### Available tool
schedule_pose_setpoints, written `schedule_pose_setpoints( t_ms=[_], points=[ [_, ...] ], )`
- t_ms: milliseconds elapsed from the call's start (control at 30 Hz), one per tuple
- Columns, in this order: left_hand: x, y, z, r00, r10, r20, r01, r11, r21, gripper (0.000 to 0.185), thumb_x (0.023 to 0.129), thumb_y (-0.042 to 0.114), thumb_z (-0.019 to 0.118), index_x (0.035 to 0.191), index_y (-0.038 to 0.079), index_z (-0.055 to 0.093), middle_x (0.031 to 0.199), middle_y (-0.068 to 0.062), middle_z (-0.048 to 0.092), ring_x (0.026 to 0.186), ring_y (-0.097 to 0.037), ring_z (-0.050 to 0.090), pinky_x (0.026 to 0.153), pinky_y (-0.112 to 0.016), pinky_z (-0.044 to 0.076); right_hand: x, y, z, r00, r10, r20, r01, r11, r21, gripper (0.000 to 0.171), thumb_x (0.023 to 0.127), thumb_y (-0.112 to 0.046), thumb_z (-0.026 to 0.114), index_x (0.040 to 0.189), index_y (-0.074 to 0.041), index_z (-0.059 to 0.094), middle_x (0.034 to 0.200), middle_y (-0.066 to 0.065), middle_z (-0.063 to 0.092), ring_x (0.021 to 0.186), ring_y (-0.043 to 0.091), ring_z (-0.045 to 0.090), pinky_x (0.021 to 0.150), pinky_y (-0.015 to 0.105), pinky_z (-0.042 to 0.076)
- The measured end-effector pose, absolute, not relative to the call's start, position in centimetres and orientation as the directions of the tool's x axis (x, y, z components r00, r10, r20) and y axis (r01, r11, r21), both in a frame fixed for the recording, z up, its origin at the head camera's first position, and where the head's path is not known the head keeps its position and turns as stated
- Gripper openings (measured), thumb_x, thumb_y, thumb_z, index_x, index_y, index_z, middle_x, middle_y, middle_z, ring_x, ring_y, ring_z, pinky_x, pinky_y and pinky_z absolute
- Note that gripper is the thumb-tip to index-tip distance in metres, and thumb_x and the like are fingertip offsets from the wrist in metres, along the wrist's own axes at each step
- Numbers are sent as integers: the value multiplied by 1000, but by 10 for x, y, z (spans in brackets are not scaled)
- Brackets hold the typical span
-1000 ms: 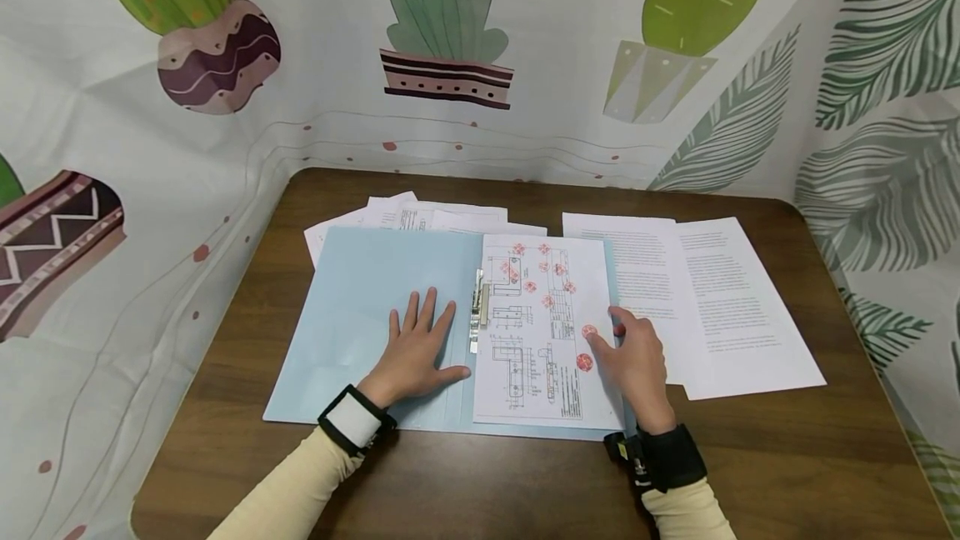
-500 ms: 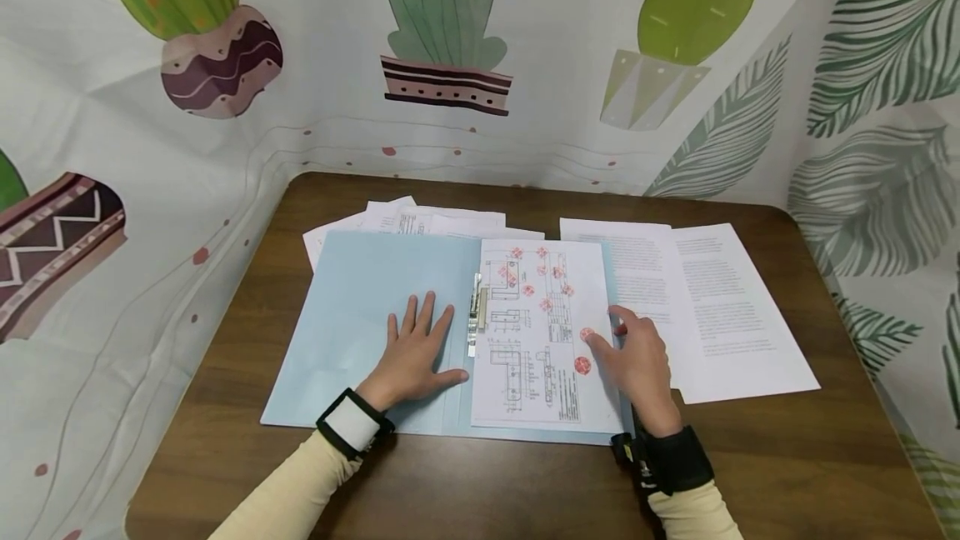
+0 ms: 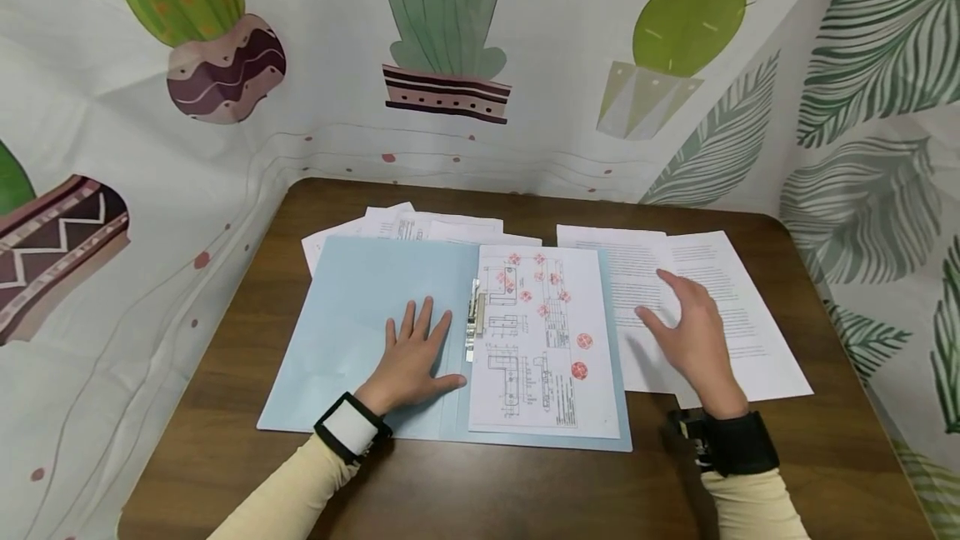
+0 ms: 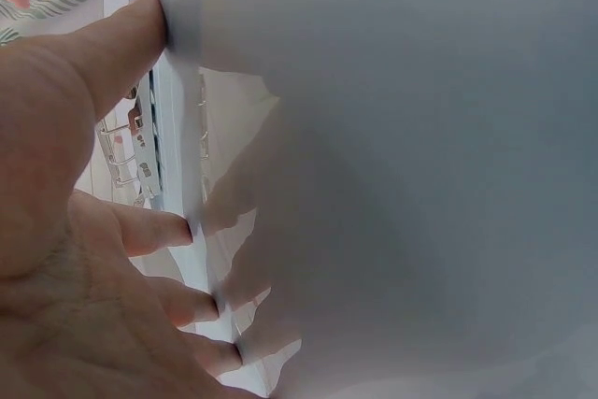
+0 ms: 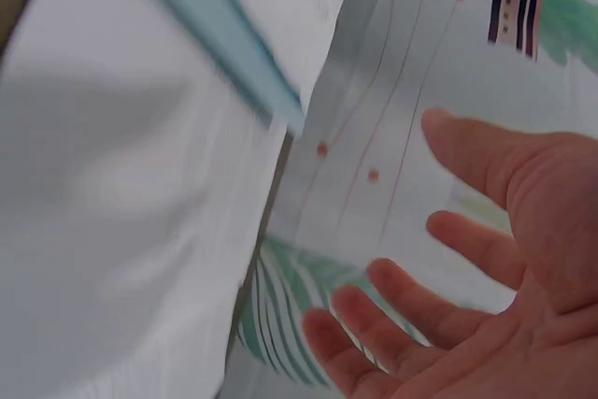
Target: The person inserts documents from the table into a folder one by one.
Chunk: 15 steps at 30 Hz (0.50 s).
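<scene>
A light blue folder lies spread on the table with a metal clip at its spine. On its right side rests a sheet with technical drawings and red stamps. My left hand presses flat on the folder's left cover, fingers spread; the left wrist view shows the fingertips touching the blue surface. Above the printed text sheets to the folder's right, my right hand hovers with thumb and fingers apart. In the right wrist view nothing lies between those fingers.
Several loose papers stick out from behind the folder's top left. A second text page overlaps the first on the right. The brown wooden table meets a cactus-print cloth at the back and sides.
My right hand has left the right edge of the stamped sheet and moved right over the text pages. My left hand stays on the folder. The head view has tilted slightly.
</scene>
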<state>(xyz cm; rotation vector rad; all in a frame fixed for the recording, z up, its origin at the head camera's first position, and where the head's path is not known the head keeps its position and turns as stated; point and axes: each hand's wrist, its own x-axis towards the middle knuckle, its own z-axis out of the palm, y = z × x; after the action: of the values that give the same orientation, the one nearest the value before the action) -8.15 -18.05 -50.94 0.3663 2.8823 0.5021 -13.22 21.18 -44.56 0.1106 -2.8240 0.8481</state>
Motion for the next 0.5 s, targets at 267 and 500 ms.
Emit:
schedule_pose_setpoints(
  t_ms=[267,500],
  points=[
    [-81,-181,-508,-952,276,-135,214,911,352,103,84,59,79,159,2,36,167,-29,12,153,-53,3,112,-78,9,-149,254,-438,-972,14,235,-107,864,-492,74,91,-12,78,152,4,40,157,37,28,144,59,26,107,76,26],
    [-80,-180,-507,-953,272,-136,209,909,359,104,83,59,79,159,3,36,168,-28,12,153,-52,3,113,-78,9,-158,284,-439,-976,46,214,-63,878,-474,78,91,-13,78,154,6,35,159,37,24,143,60,23,107,77,25]
  ],
)
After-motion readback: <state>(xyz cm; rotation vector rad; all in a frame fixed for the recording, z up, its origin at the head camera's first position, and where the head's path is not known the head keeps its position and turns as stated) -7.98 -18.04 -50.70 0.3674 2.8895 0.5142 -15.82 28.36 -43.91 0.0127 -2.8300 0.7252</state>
